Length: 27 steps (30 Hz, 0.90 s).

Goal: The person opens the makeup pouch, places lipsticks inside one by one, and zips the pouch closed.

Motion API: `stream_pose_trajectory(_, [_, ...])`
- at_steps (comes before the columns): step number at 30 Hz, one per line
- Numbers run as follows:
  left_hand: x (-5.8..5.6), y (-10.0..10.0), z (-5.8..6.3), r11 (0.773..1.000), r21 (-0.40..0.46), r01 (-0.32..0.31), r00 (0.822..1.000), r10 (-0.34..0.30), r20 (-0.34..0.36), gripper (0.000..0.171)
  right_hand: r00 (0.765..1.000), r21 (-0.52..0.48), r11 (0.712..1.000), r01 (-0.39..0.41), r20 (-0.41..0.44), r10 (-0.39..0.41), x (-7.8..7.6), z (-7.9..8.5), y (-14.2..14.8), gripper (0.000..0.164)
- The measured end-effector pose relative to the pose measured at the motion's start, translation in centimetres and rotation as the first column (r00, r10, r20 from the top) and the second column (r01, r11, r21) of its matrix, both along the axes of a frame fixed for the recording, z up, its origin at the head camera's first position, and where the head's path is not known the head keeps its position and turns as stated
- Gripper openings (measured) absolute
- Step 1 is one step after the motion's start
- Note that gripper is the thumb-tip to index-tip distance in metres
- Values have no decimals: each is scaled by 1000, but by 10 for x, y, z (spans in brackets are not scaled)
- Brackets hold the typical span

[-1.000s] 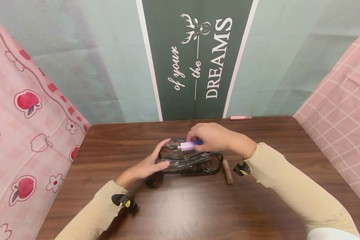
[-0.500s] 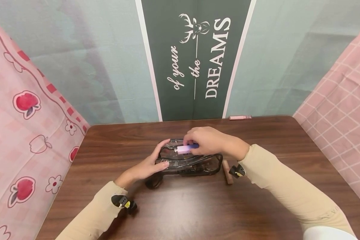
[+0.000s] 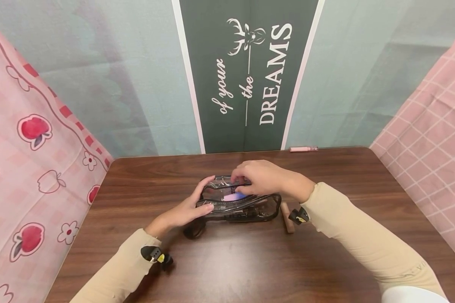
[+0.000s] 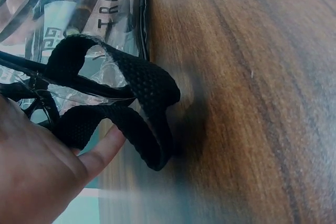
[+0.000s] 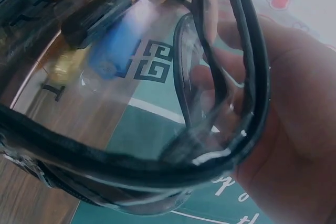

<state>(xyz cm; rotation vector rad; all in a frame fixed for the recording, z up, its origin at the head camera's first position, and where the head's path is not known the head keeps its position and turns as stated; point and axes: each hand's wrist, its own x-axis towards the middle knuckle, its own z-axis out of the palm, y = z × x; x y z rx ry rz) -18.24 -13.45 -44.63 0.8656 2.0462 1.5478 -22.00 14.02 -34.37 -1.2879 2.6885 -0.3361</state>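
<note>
A clear zip pouch with black trim [image 3: 268, 209] lies on the table, its top spread apart. My left hand [image 3: 186, 208] holds its left end, thumb on the near rim and fingers along the far one. A black fabric strap loop [image 4: 149, 90] hangs by that hand. Inside the pouch is a pink-to-blue tube [image 3: 233, 196], blurred in the right wrist view beside a dark cylinder [image 5: 100, 19]. Over the opening is my right hand [image 3: 263, 176], its fingers loosely bent and apart from the tube. The pouch wall partly covers those fingers in the right wrist view.
A tan-brown tube [image 3: 287, 218] lies right of the pouch, near the right wrist camera [image 3: 299, 216]. At the table's back edge is a pink tube with a clear end [image 3: 303, 149]. Fabric hangings surround the wooden table [image 3: 227, 261] at the back and sides.
My right hand lowered the pink-to-blue tube over the pouch opening and let go of it; the tube now sits lower, inside. The left hand has stayed in place.
</note>
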Motion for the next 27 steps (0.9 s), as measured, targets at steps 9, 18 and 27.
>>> stream_pose_trajectory(9, [-1,0,-2,1000,18,5,1000,-6,25,83,1000,-2,1000,-2,17,2,-2,1,-1,15])
stream_pose_trajectory(18, [-3,2,-2,1000,24,-1,999,0,52,83,1000,-6,1000,-1,27,1,-8,1,0,12])
stream_pose_trajectory(27, [-3,2,0,1000,2,-7,999,7,35,83,1000,-34,999,-10,26,11,-9,1,1,8])
